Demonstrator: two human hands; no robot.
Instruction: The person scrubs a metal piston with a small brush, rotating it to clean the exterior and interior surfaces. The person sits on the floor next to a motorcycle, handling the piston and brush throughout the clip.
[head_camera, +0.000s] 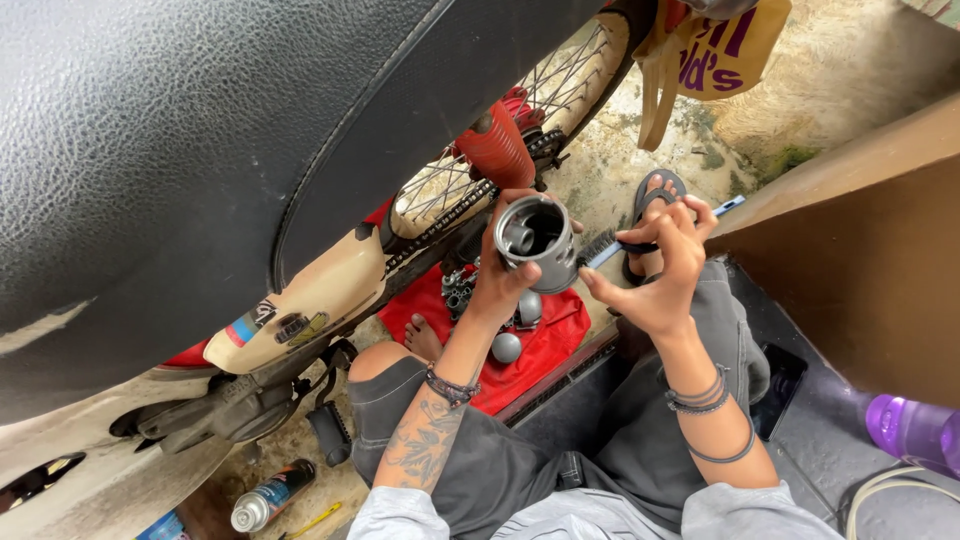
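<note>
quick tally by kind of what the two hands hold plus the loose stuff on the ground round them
grey metal piston, in left hand: 1
blue-handled brush, in right hand: 1
spray cans: 1
purple plastic bottles: 1
red cloths: 1
Total: 5

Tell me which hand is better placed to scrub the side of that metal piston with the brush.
The right hand. It already holds the brush, bristles beside the piston wall. The left hand is wrapped around the piston, open end facing the camera, so it looks better suited to steadying and turning it.

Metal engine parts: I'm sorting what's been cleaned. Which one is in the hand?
The hollow grey piston, gripped by the left hand; the others lie on the red cloth below.
</note>
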